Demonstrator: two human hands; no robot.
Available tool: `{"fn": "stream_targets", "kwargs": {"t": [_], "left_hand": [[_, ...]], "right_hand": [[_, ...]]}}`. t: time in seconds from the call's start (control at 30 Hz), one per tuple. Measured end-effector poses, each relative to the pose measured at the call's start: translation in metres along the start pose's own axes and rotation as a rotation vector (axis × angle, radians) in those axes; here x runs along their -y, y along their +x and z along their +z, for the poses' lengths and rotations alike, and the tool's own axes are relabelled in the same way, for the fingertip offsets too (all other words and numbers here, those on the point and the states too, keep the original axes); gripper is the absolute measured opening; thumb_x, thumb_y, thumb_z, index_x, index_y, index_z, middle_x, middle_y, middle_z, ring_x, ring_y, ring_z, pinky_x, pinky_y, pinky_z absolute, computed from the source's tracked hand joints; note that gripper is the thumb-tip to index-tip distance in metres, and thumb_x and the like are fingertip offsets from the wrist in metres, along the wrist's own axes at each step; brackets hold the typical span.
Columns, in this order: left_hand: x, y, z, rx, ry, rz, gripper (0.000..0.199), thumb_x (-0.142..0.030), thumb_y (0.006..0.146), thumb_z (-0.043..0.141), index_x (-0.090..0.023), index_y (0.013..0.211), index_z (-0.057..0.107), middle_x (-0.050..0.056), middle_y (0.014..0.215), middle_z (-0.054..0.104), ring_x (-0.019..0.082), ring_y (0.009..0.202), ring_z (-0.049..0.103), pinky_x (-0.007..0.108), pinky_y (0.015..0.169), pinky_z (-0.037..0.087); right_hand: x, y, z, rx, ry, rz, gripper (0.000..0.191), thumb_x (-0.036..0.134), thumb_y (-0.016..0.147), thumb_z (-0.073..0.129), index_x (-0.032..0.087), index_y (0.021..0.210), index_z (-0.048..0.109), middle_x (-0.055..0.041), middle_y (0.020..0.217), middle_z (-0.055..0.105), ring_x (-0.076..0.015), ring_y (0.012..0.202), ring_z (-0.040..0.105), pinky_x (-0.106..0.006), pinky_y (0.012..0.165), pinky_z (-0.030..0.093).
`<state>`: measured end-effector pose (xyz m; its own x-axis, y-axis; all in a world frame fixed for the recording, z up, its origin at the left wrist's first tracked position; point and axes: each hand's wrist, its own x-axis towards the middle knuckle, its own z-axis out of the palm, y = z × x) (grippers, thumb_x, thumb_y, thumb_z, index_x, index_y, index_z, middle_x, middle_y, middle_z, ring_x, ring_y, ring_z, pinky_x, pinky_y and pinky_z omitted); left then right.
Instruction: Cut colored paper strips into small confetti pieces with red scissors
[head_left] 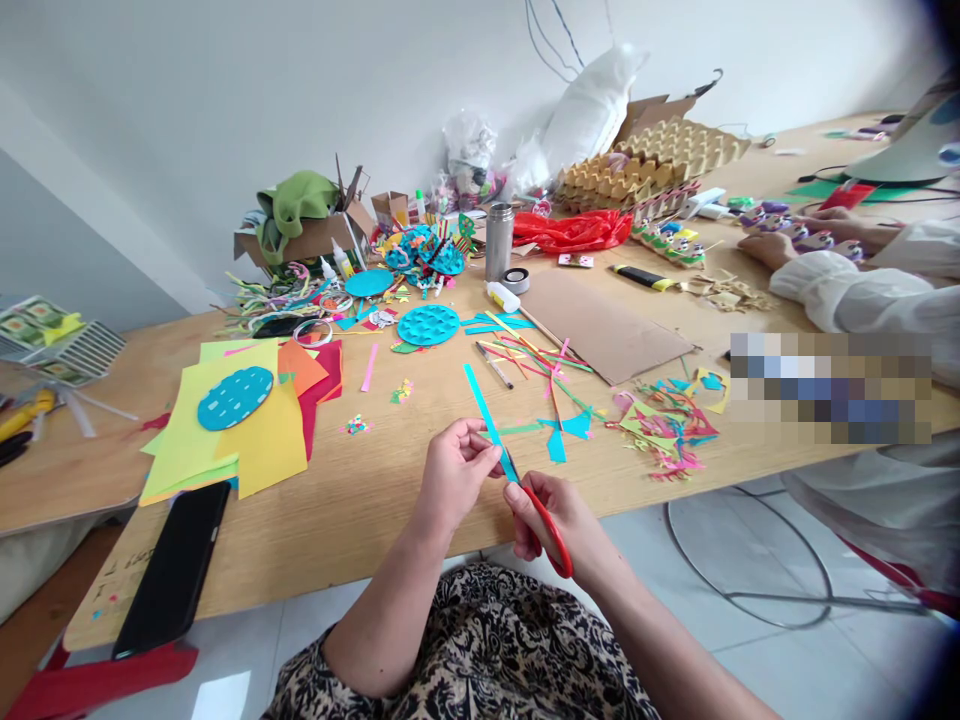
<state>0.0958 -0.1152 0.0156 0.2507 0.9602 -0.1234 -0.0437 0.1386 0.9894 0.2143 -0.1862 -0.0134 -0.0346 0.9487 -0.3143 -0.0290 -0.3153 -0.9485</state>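
Note:
Between thumb and fingers, my left hand (459,468) pinches a narrow blue paper strip (482,405) that points up and away from me. My right hand (551,520) grips red-handled scissors (553,535), whose blades meet the strip's lower end close to my left fingertips. The blades are mostly hidden behind the strip and fingers. On the table just beyond lie blue paper scraps (570,435), a pen (495,366) and several thin coloured strips. A blue oval with raised bumps (428,325) sits farther back.
Coloured paper sheets (274,455) and a black phone (172,570) lie at left. Cut scraps (667,425) and brown cardboard (600,325) are at right. Behind stand a metal bottle (499,243) and egg trays (645,165). Another person's sleeve (855,290) reaches in at far right.

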Motion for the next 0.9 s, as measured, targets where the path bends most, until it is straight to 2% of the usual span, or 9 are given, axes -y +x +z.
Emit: {"fn": "stream_targets", "kwargs": {"t": [0.57,0.9], "left_hand": [[0.0022,0.001,0.0003,0.008,-0.013,-0.004,0.027,-0.016,0.066,0.065,-0.012,0.091,0.055,-0.003,0.063,0.057,0.011,0.051,0.059,0.024,0.054,0.05],[0.0015,0.0012,0.0008,0.026,-0.018,-0.004,0.029,-0.019,0.066,0.065,-0.012,0.092,0.055,-0.003,0.062,0.057,0.011,0.051,0.059,0.023,0.054,0.05]], "right_hand": [[-0.0022,-0.0008,-0.0006,-0.026,-0.013,0.017,0.036,0.047,0.076,0.06,0.021,0.064,0.039,0.0068,0.036,0.051,-0.0103,0.029,0.049,-0.017,0.031,0.03],[-0.0035,-0.0009,0.0002,-0.057,-0.02,0.033,0.04,0.053,0.073,0.061,0.022,0.064,0.036,0.0077,0.033,0.048,-0.0103,0.026,0.046,-0.017,0.027,0.025]]}}
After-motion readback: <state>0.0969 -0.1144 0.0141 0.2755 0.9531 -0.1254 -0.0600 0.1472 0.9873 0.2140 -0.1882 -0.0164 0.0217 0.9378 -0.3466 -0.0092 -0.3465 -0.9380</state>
